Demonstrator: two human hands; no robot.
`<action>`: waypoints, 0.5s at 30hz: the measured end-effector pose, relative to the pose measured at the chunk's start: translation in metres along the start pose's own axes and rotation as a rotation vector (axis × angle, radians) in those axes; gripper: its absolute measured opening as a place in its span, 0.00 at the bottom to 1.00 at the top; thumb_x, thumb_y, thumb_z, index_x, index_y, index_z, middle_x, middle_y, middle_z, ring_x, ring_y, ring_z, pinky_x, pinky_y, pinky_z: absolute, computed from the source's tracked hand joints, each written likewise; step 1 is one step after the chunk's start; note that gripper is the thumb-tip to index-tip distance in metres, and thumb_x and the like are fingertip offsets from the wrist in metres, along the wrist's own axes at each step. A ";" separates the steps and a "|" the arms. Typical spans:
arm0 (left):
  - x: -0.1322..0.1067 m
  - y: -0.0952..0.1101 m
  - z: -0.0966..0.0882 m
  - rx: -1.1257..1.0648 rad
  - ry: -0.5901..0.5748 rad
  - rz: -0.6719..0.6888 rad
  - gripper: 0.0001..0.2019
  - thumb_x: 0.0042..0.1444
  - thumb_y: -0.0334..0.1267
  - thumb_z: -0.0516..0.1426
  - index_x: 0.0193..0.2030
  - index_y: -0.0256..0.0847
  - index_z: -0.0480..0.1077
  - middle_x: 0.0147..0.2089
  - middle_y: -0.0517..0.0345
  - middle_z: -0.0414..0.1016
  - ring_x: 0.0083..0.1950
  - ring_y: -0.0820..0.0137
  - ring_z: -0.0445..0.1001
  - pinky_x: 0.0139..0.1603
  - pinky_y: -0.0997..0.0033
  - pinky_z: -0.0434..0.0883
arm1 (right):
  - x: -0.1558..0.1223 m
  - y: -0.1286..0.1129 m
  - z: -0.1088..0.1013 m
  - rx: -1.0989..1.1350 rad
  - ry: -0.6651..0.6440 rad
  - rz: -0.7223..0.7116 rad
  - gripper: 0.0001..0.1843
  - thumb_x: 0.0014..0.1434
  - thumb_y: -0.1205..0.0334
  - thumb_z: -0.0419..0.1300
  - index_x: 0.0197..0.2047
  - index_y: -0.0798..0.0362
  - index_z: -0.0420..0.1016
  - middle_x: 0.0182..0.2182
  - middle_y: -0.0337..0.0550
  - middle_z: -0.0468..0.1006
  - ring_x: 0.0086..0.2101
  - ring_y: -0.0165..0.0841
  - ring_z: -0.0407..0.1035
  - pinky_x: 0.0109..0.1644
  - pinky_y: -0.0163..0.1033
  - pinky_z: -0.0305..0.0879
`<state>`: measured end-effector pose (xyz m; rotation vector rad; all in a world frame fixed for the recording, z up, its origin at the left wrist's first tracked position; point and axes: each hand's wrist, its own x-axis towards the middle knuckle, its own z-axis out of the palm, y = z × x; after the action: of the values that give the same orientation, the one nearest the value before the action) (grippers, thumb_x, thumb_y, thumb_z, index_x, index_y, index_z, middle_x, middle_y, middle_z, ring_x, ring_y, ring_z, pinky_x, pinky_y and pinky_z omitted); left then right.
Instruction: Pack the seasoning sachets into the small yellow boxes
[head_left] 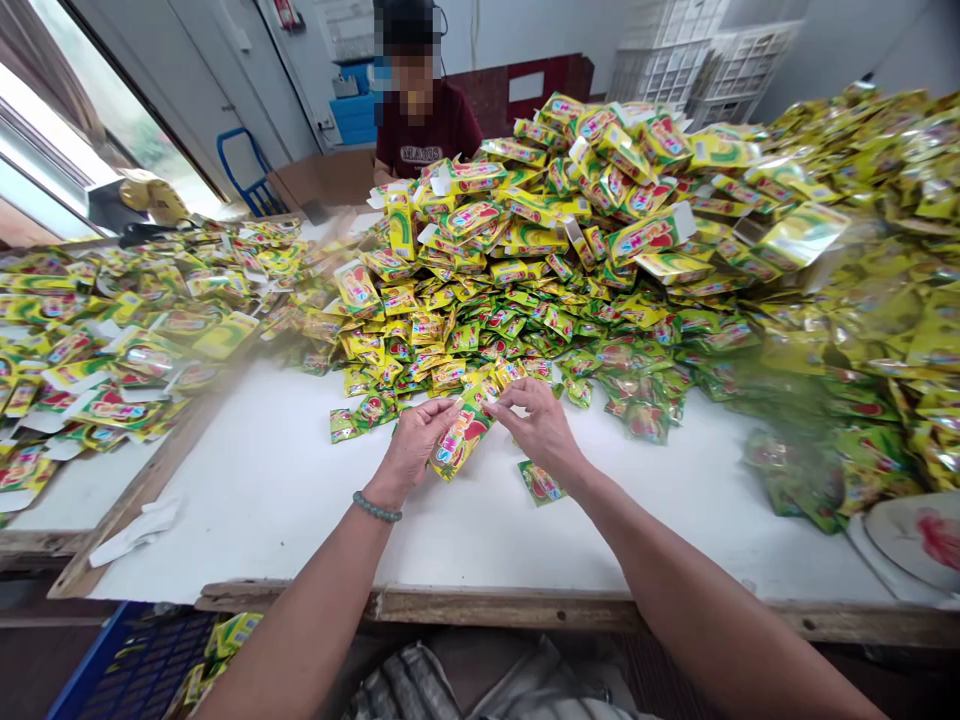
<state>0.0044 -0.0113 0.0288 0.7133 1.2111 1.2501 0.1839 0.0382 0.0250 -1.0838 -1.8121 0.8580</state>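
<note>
Between my two hands, above the white table, is a small yellow-green candy box (459, 440) printed with a watermelon and bright letters, held at a tilt. My left hand (416, 445) pinches its left edge between thumb and fingers. At the box's upper right end, the fingers of my right hand (534, 420) are closed together; whether they grip the box's flap or a small packet there I cannot make out. A green candy packet (541, 484) lies on the table under my right wrist. More green packets (364, 418) lie just beyond my left hand.
A high heap of yellow boxes and packets (525, 230) rises ahead. Many boxes (112, 370) cover the left side, past a wooden strip (180, 450). Foil packets (900, 300) pile up at right. A person (427, 120) sits opposite. A blue crate (135, 660) stands below the table's left edge.
</note>
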 end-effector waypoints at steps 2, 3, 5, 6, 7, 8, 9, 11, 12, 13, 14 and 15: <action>0.000 0.001 0.000 0.011 -0.007 0.004 0.23 0.38 0.47 0.73 0.39 0.36 0.78 0.32 0.56 0.82 0.31 0.68 0.78 0.36 0.69 0.75 | 0.002 0.002 -0.003 -0.018 -0.006 -0.009 0.16 0.62 0.49 0.61 0.28 0.48 0.79 0.35 0.44 0.75 0.42 0.39 0.67 0.56 0.50 0.57; -0.001 0.001 0.000 0.019 -0.013 0.004 0.23 0.38 0.47 0.73 0.39 0.36 0.78 0.33 0.55 0.82 0.32 0.68 0.79 0.37 0.69 0.75 | 0.002 0.003 -0.003 -0.028 0.003 -0.011 0.14 0.62 0.50 0.62 0.30 0.47 0.81 0.37 0.44 0.75 0.44 0.40 0.67 0.58 0.51 0.56; -0.001 0.001 0.000 0.040 -0.023 0.009 0.22 0.38 0.47 0.73 0.38 0.36 0.78 0.33 0.55 0.82 0.32 0.67 0.79 0.37 0.69 0.74 | 0.001 0.003 0.000 -0.042 -0.004 -0.020 0.12 0.60 0.50 0.64 0.32 0.45 0.83 0.41 0.45 0.76 0.49 0.42 0.64 0.60 0.53 0.54; -0.002 0.001 -0.001 0.050 -0.024 0.012 0.22 0.38 0.47 0.73 0.38 0.36 0.78 0.33 0.55 0.82 0.32 0.68 0.78 0.37 0.69 0.74 | 0.000 0.002 0.002 -0.042 -0.034 -0.022 0.12 0.60 0.49 0.64 0.31 0.45 0.83 0.42 0.45 0.75 0.50 0.43 0.63 0.61 0.53 0.54; -0.002 0.000 -0.001 0.059 -0.024 0.013 0.22 0.38 0.47 0.73 0.37 0.36 0.78 0.32 0.56 0.81 0.31 0.68 0.78 0.36 0.70 0.74 | -0.002 0.001 0.004 -0.037 -0.078 -0.017 0.13 0.60 0.48 0.64 0.30 0.44 0.84 0.43 0.45 0.75 0.52 0.44 0.61 0.61 0.53 0.54; -0.002 0.000 -0.001 0.064 -0.026 0.009 0.21 0.38 0.47 0.73 0.36 0.35 0.78 0.31 0.56 0.81 0.30 0.69 0.77 0.35 0.70 0.73 | -0.003 0.000 0.006 -0.026 -0.128 -0.005 0.14 0.60 0.46 0.64 0.30 0.44 0.84 0.44 0.46 0.75 0.53 0.44 0.60 0.61 0.53 0.54; -0.002 0.000 -0.001 0.066 -0.031 0.003 0.21 0.37 0.47 0.73 0.35 0.35 0.78 0.30 0.57 0.80 0.29 0.70 0.76 0.34 0.71 0.72 | -0.004 -0.002 0.007 -0.009 -0.178 0.011 0.16 0.61 0.45 0.63 0.29 0.44 0.84 0.45 0.46 0.75 0.55 0.45 0.59 0.62 0.53 0.55; -0.002 -0.001 0.000 0.055 -0.046 -0.013 0.22 0.37 0.47 0.73 0.35 0.35 0.77 0.29 0.58 0.80 0.28 0.71 0.75 0.32 0.73 0.72 | -0.005 -0.004 0.007 0.039 -0.257 0.041 0.18 0.61 0.42 0.62 0.30 0.45 0.85 0.45 0.47 0.75 0.56 0.45 0.59 0.62 0.53 0.54; -0.002 -0.001 0.002 0.042 -0.045 -0.015 0.22 0.37 0.47 0.72 0.36 0.35 0.76 0.29 0.59 0.79 0.28 0.72 0.75 0.32 0.73 0.71 | -0.005 -0.005 0.006 0.077 -0.273 0.054 0.19 0.60 0.42 0.61 0.31 0.46 0.85 0.45 0.47 0.75 0.56 0.45 0.60 0.62 0.53 0.56; -0.002 0.000 0.003 0.026 -0.033 -0.008 0.23 0.38 0.47 0.72 0.37 0.36 0.75 0.28 0.60 0.79 0.27 0.72 0.74 0.31 0.73 0.71 | -0.004 -0.006 0.004 0.126 -0.264 0.071 0.19 0.60 0.42 0.62 0.34 0.47 0.84 0.45 0.47 0.75 0.54 0.44 0.63 0.60 0.52 0.58; -0.001 0.000 0.004 0.006 -0.009 0.010 0.24 0.39 0.47 0.72 0.40 0.37 0.73 0.28 0.61 0.78 0.27 0.73 0.74 0.31 0.74 0.71 | -0.003 -0.005 0.003 0.186 -0.234 0.094 0.19 0.59 0.42 0.62 0.38 0.47 0.83 0.45 0.46 0.75 0.52 0.42 0.65 0.57 0.50 0.61; -0.001 0.001 0.005 -0.014 0.020 0.037 0.25 0.40 0.47 0.71 0.43 0.39 0.71 0.29 0.62 0.78 0.27 0.73 0.74 0.30 0.74 0.71 | -0.003 -0.005 0.002 0.255 -0.195 0.119 0.19 0.58 0.42 0.63 0.42 0.48 0.82 0.43 0.46 0.76 0.48 0.40 0.68 0.53 0.48 0.64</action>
<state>0.0093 -0.0110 0.0315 0.7170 1.2097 1.2976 0.1810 0.0337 0.0274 -0.9771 -1.7485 1.2670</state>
